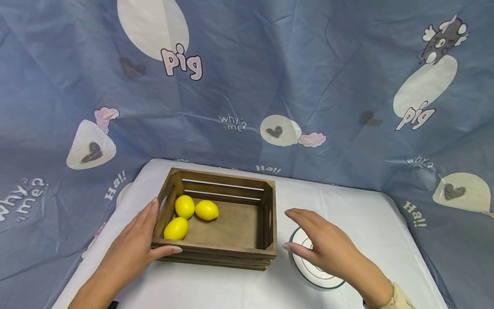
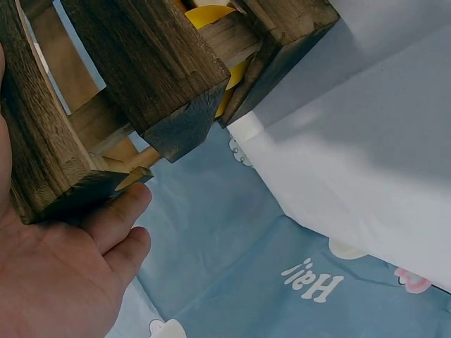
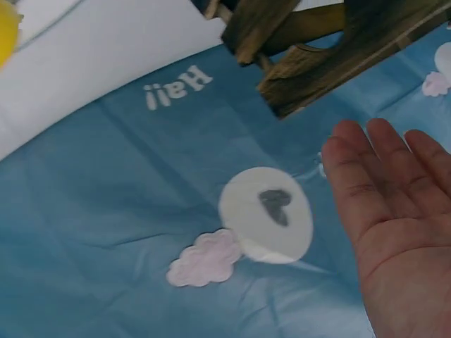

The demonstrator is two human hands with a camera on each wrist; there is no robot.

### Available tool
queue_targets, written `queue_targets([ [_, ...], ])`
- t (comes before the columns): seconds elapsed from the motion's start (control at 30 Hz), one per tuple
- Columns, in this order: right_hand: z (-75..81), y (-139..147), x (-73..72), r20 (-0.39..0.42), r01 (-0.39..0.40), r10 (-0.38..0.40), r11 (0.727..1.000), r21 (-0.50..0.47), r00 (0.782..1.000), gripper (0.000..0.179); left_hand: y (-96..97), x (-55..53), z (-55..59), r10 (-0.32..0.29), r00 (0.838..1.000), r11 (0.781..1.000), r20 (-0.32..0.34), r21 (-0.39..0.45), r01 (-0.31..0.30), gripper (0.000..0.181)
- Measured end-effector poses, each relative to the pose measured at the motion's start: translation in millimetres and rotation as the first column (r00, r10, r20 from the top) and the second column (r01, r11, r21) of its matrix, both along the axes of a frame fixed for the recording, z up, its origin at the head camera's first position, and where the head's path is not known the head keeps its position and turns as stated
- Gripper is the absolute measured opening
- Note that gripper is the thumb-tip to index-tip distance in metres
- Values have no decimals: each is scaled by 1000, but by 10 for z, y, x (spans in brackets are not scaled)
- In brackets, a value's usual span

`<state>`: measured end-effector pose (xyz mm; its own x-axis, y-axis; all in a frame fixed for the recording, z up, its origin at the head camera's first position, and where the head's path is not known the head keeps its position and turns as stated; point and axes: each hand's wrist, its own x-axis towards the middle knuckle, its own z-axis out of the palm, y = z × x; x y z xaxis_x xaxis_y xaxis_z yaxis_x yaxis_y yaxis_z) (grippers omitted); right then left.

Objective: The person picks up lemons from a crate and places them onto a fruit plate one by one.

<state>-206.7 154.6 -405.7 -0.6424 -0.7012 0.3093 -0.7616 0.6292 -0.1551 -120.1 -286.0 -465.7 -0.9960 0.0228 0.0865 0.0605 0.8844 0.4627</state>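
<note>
A brown slatted wooden crate [image 1: 220,253] stands on the white table, holding three yellow lemons [image 1: 206,210] at its left end. My left hand [image 1: 133,240] lies along the crate's left end, fingers extended and thumb across the front corner. In the left wrist view that hand [image 2: 63,274] touches the dark corner of the crate [image 2: 162,70]. Off the crate's right end, my right hand [image 1: 328,244] hovers with fingers straight, holding nothing. Beneath it sits a white plate [image 1: 308,271] with a dark green rim, partly hidden by the hand.
A white cloth [image 1: 193,287] covers the table. Blue-grey printed fabric [image 1: 239,90] hangs behind and down both sides. A yellow object [image 3: 7,32], cut off by the frame, shows at the right wrist view's upper left edge.
</note>
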Motion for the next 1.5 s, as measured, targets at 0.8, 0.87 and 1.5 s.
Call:
queue_targets([
  [0.8, 291, -864, -315, 3, -267, 269, 952, 148, 963, 68, 3, 2, 4, 1, 1000, 1000, -29, -23, -2, 131],
  [0.87, 291, -946, -339, 15, -279, 280, 946, 164, 960, 69, 3, 4, 7, 3, 1000, 1000, -29, -22, -4, 131],
  [1.5, 111, -1646, -594, 175, -285, 239, 901, 327, 955, 75, -7, 7, 8, 12, 999, 999, -32, -31, -13, 132],
])
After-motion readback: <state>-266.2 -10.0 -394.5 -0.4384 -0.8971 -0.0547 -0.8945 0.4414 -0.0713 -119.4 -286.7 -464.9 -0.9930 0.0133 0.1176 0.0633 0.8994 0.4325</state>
